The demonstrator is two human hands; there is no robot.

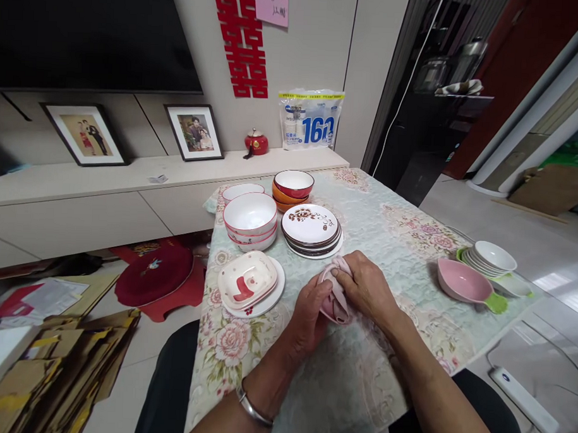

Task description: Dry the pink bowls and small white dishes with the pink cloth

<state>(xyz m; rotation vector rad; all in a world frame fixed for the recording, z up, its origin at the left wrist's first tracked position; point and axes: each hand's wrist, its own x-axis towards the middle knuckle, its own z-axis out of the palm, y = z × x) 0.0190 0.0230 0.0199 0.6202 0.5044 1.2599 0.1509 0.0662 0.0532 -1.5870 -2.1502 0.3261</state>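
1. Holding a crumpled, pale pink cloth bundle, both hands are meeting above the near part of the flower-patterned table. I cannot tell if something hard is hiding inside.
2. The bundle is sitting between the palms, so neither hand is nearer. Its long side is running away from the body, toward the stack of round white plates with brown flowers.
3. The left hand is cupping the left side, with its thumb pressing on top. The right hand is curling over the top and right side, fingers gripping the cloth.
4. Both forearms are slanting inward, and the hands are almost touching.
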